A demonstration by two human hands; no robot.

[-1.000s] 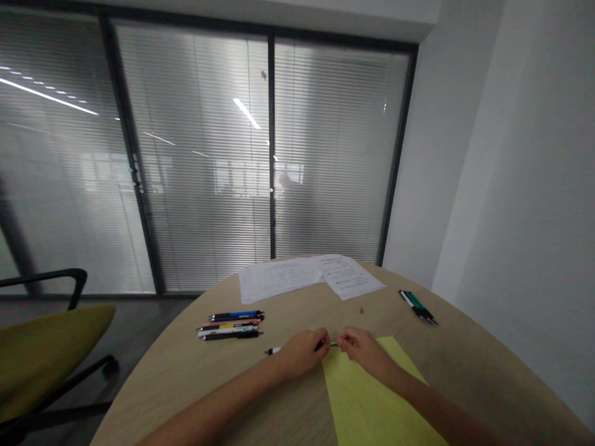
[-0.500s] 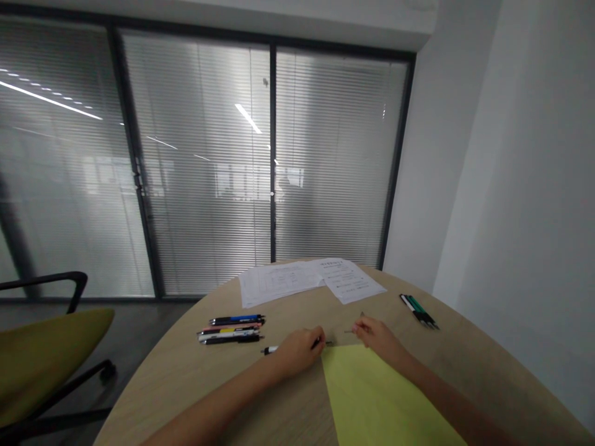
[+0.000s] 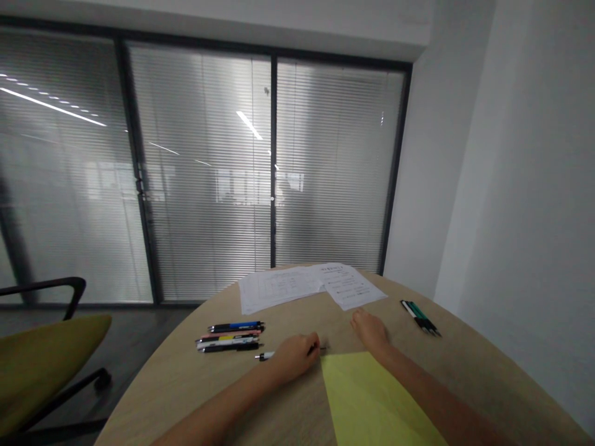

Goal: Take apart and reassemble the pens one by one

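My left hand [image 3: 297, 356] is closed near the far left corner of the yellow sheet [image 3: 372, 396]. A dark pen [image 3: 312, 349] shows between its fingers, and a thin tip sticks out to the right. On the hand's other side a white and black pen end [image 3: 264, 356] shows; I cannot tell whether it belongs to the same pen. My right hand [image 3: 369, 328] is held with curled fingers beyond the sheet's far edge, close to the printed papers [image 3: 356, 291]. Whatever is in its fingers is hidden.
Several pens [image 3: 232, 337] lie side by side on the round wooden table [image 3: 288, 409], left of my hands. More pens with green and white barrels [image 3: 421, 318] lie at the right. A yellow-green chair [image 3: 51, 347] stands left of the table.
My right hand has turned and moved slightly away from my left hand; the thin thing that stuck out of its fingers no longer shows. My left hand still holds the pen.
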